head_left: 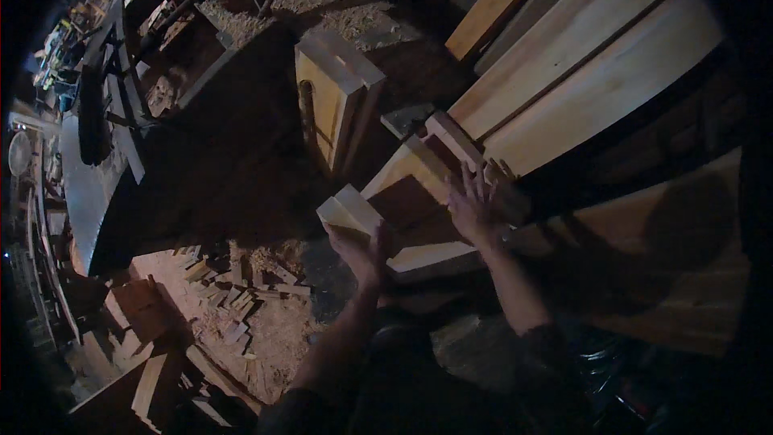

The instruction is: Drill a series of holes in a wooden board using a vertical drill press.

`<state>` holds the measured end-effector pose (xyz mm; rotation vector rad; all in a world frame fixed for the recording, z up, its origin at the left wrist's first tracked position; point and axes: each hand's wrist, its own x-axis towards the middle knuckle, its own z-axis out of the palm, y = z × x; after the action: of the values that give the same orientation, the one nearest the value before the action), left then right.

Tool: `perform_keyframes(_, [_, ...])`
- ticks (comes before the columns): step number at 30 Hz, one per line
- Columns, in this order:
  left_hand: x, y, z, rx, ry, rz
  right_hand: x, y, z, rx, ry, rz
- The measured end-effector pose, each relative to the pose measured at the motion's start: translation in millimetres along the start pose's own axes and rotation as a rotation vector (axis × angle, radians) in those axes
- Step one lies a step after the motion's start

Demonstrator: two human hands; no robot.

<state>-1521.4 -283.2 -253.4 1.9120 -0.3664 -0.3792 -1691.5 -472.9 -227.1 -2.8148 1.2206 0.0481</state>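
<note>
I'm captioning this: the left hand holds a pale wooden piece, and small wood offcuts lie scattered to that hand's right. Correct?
One slip: in the head view, the small wood offcuts lie scattered to the left of the left hand, which does hold a pale wooden piece.

The clutter (pixel 60 64) at upper left (dim, blurred) defies telling apart.

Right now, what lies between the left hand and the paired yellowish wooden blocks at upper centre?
Head view: a pale angular wooden block, held in the left hand.

Sawdust (pixel 282 366) and wood offcuts (pixel 238 300) litter the floor (pixel 165 267).
</note>
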Motion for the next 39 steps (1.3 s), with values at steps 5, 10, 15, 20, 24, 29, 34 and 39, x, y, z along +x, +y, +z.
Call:
perform_keyframes(5, [10, 1, 5, 0.105, 0.029, 0.133, 30, 21, 18, -0.084, -0.010, 0.104])
perform_keyframes(10, [11, -2, 21, -0.020, -0.032, 0.154, -15, -9, 35, 0.194, 0.004, 0.206])
perform_keyframes(15, [-3, -53, -23, -0.082, -0.625, -0.307, -97, -40, 50, 0.394, 0.202, 0.313])
perform_keyframes(20, [-64, -165, -196, 0.384, -0.828, -0.212, -133, -77, 59, 0.342, 0.043, 0.170])
perform_keyframes(24, [-165, -239, -354, 0.566, -0.493, -0.698, -107, -111, 58, 0.189, -0.132, -0.122])
perform_keyframes(29, [-309, -284, -428, 0.603, -0.397, -0.788, -26, -131, 38, 0.062, 0.150, -0.226])
perform_keyframes(34, [-401, -301, -381, -0.229, 0.001, -0.917, -21, -136, 3, -0.158, -0.259, -0.367])
perform_keyframes(39, [-435, -302, -408, -0.219, 0.152, -1.199, -101, -235, 36, -0.098, -0.112, -0.559])
